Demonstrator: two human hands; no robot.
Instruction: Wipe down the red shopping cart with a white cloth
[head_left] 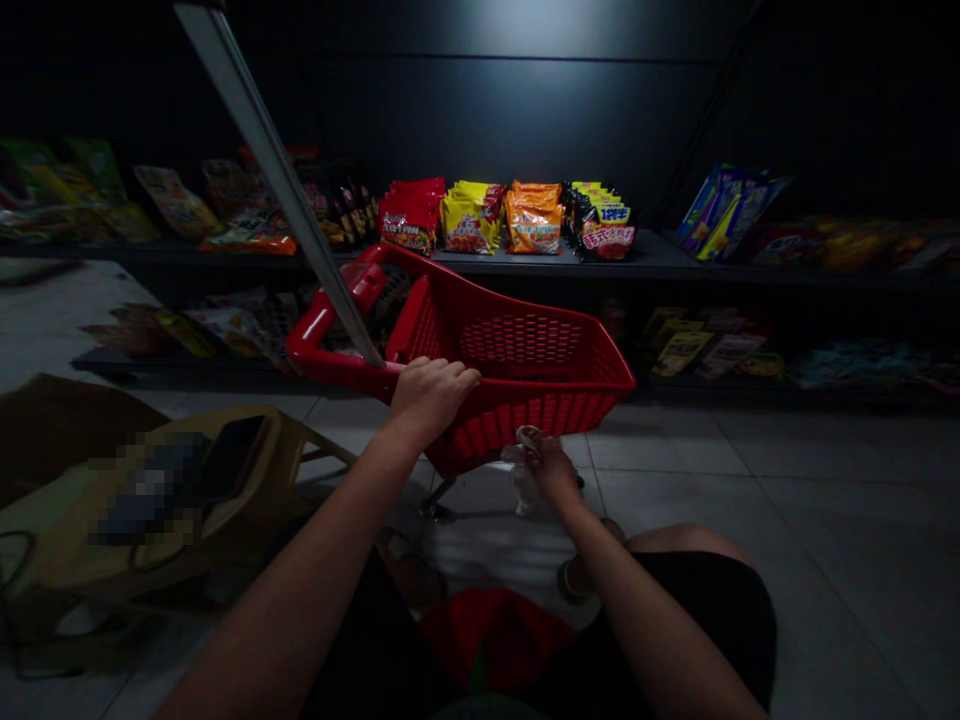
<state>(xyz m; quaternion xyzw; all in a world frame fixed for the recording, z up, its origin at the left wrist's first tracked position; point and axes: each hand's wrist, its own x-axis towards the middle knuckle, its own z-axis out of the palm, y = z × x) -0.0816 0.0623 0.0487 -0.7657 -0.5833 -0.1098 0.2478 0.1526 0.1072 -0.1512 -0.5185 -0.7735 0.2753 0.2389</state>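
A red plastic shopping cart with perforated basket walls stands in front of me, its handle end to the left. My left hand is closed over the near rim of the basket. Lower and to the right, my right hand grips a crumpled whitish cloth beside the basket's near side; part of the cloth hangs below the fingers. A grey metal pole rises from the handle area and leans toward the upper left.
Shelves behind the cart carry rows of snack packets. At left, a tan plastic stool holds a dark phone-like device and a blurred-out item. Pale floor tiles extend to the right.
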